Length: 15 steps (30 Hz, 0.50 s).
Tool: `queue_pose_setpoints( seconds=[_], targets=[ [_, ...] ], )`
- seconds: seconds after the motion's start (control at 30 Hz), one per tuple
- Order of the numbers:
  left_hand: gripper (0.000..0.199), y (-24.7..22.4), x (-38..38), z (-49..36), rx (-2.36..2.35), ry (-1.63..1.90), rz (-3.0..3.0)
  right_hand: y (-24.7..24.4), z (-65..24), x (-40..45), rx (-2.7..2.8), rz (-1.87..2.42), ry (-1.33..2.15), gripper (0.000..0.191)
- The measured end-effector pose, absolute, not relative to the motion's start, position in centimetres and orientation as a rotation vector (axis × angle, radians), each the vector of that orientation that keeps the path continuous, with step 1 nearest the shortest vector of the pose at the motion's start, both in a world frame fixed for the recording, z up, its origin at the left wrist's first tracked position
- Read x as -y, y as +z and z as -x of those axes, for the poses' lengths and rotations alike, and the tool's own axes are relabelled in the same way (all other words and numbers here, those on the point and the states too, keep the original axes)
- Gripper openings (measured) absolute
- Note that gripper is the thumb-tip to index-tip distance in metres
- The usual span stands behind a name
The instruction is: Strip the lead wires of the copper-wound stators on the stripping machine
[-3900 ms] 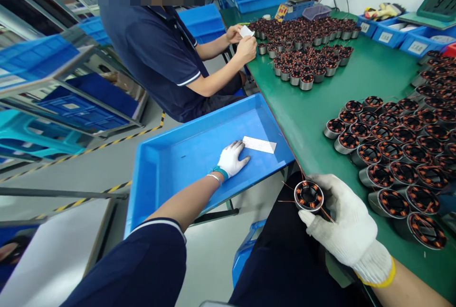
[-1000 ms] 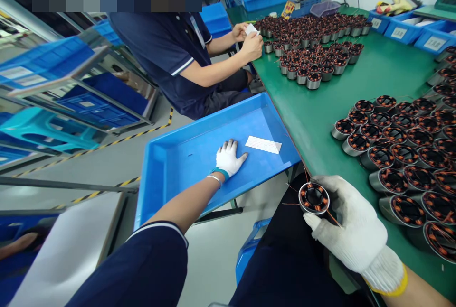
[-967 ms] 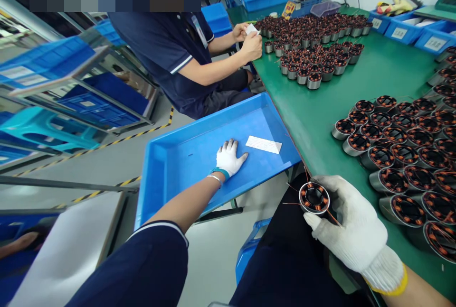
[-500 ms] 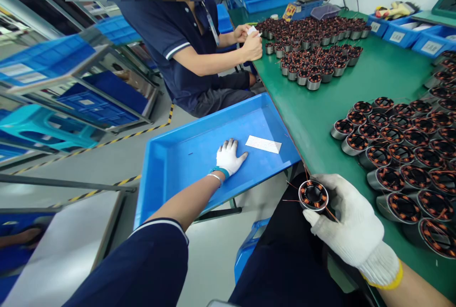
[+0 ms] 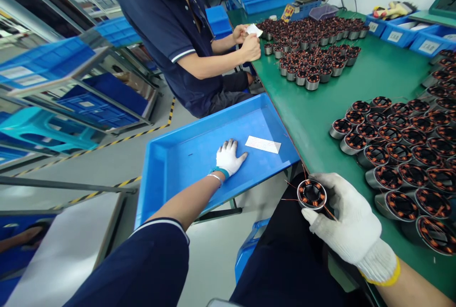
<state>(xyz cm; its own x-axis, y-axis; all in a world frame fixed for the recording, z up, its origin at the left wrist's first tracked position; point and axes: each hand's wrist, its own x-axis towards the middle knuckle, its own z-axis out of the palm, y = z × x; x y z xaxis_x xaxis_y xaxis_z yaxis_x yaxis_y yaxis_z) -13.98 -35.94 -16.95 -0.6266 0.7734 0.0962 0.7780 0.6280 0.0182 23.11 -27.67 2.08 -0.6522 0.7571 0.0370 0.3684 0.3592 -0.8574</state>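
My left hand (image 5: 229, 157), in a white glove with bare-looking dark fingertips, lies flat with fingers spread on the floor of a shallow blue tray (image 5: 178, 140). A white paper slip (image 5: 262, 144) with faint writing lies just to its right. Gloved in white with a yellow cuff edge, my right hand (image 5: 347, 219) grips a motor stator (image 5: 311, 194) by its metal ring, above my leg at the table edge. Copper windings and several loose wire ends show on the stator. The fingers behind it are partly hidden.
Many more stators (image 5: 399, 150) stand in rows on the green table (image 5: 302, 117), with another group (image 5: 313, 36) farther back. A co-worker (image 5: 178, 55) sits beyond the tray, holding a white paper (image 5: 254, 30). Blue bins (image 5: 397, 36) line the wall; a turquoise stool (image 5: 46, 129) stands left.
The co-worker's body and the white paper have shifted slightly, and more of the paper shows. My left hand stays flat; my right hand keeps its hold on the stator.
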Motion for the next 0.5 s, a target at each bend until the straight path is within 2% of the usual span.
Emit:
queue_pose_setpoints(
  seconds=[0.5],
  targets=[
    [0.073, -17.07, 35.96, 14.04, 2.765, -0.099, 1.325, 2.46, -23.11, 27.6, 2.177, 0.941, 1.259, 0.045]
  ],
)
